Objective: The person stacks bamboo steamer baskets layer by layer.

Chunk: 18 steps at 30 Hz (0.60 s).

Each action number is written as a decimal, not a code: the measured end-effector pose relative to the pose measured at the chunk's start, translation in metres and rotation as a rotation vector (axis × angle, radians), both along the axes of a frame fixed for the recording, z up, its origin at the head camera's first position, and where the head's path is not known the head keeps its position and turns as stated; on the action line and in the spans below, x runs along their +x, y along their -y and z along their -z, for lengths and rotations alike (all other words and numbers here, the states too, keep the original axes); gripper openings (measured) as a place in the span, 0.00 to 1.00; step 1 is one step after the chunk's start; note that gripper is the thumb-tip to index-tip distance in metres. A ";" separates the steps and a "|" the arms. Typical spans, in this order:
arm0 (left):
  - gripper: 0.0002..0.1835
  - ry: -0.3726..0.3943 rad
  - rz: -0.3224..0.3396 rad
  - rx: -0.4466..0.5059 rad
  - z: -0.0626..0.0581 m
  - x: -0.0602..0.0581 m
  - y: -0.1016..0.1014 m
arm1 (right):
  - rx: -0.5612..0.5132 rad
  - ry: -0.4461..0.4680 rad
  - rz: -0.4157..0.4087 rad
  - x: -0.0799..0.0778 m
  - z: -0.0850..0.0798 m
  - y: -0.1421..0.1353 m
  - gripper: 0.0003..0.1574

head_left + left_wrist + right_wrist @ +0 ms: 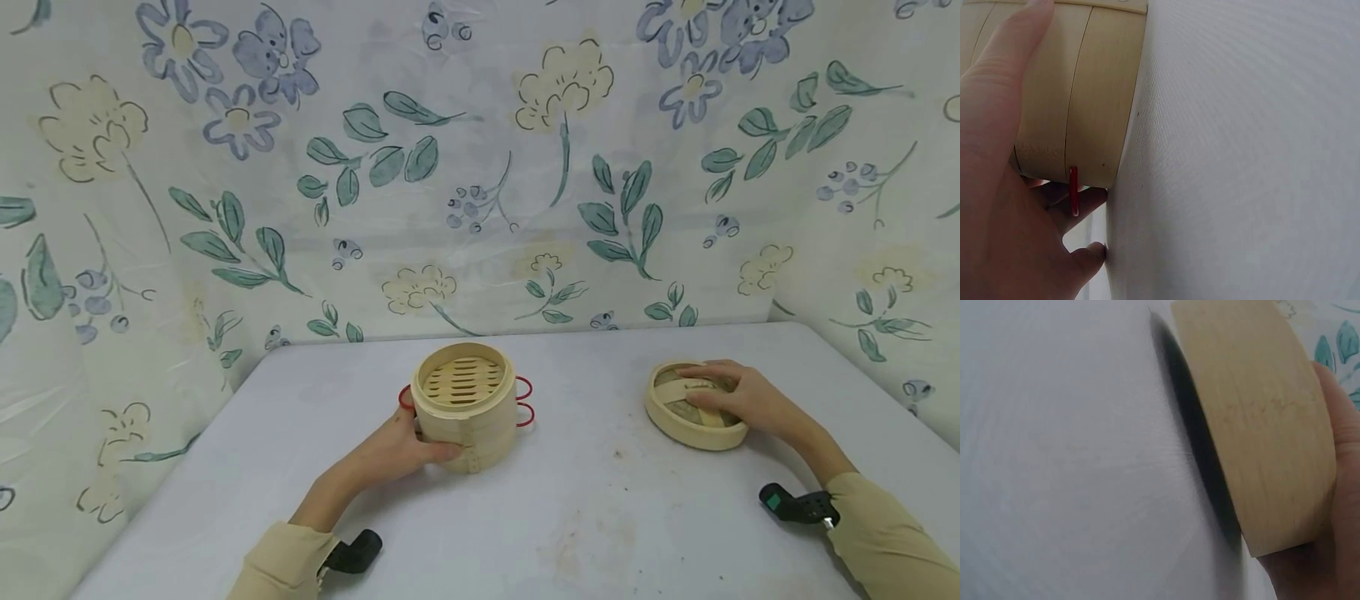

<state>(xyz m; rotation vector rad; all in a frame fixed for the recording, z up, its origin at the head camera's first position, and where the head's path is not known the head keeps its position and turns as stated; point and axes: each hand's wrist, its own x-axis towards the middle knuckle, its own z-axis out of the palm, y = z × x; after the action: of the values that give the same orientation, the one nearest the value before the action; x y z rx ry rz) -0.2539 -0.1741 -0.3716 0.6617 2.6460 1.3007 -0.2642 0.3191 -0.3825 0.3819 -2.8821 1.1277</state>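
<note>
- Holding the tall basket (pixel 489 429) on the white table (pixel 585 500) is the left hand (pixel 401 450), thumb in front.
- The round lid (pixel 673 429) is off, gripped well apart by the right hand (pixel 756 406); the basket is not covered yet.
- I can't tell if the lid touches the table.
- Red handles (pixel 533 414) poke out; the left hand hides some.

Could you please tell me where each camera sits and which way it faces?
Head: worn there, looking forward and down at the table, bamboo steamer and lid; left hand, right hand and sleeves show.
Left wrist: worn there, looking at the steamer's side and a red handle; thumb and fingers show.
Right wrist: worn there, looking at the lid's side and the table; part of the right hand shows.
Head and right wrist share the lid, right hand, table and leaf-patterned backdrop.
</note>
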 end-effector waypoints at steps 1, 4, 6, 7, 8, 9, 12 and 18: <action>0.52 -0.001 0.002 0.002 0.000 0.000 0.000 | -0.005 -0.002 -0.002 0.000 0.000 0.000 0.33; 0.52 -0.005 0.011 0.011 0.000 -0.001 0.000 | -0.006 -0.013 -0.008 -0.001 -0.001 0.001 0.33; 0.52 -0.008 0.013 0.012 0.001 -0.001 0.000 | -0.004 -0.019 -0.011 -0.002 -0.001 0.002 0.32; 0.52 -0.009 0.014 0.014 0.001 -0.001 0.000 | -0.005 -0.020 -0.013 -0.002 -0.001 0.002 0.31; 0.52 -0.007 0.013 0.015 0.001 -0.001 0.000 | -0.001 -0.019 -0.013 -0.003 -0.001 0.002 0.31; 0.52 -0.007 0.012 0.015 0.001 -0.001 0.000 | -0.002 -0.018 -0.015 -0.003 -0.001 0.002 0.31; 0.52 -0.015 0.020 0.019 0.000 -0.001 0.000 | -0.007 -0.011 -0.017 -0.003 -0.002 0.003 0.30; 0.50 -0.018 0.029 0.026 0.000 0.000 0.000 | -0.003 -0.009 -0.019 0.000 -0.006 0.003 0.30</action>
<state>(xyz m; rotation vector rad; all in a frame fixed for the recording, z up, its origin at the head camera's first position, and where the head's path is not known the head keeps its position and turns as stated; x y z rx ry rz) -0.2542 -0.1743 -0.3714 0.7156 2.6275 1.3300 -0.2643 0.3157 -0.3768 0.4139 -2.8749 1.1292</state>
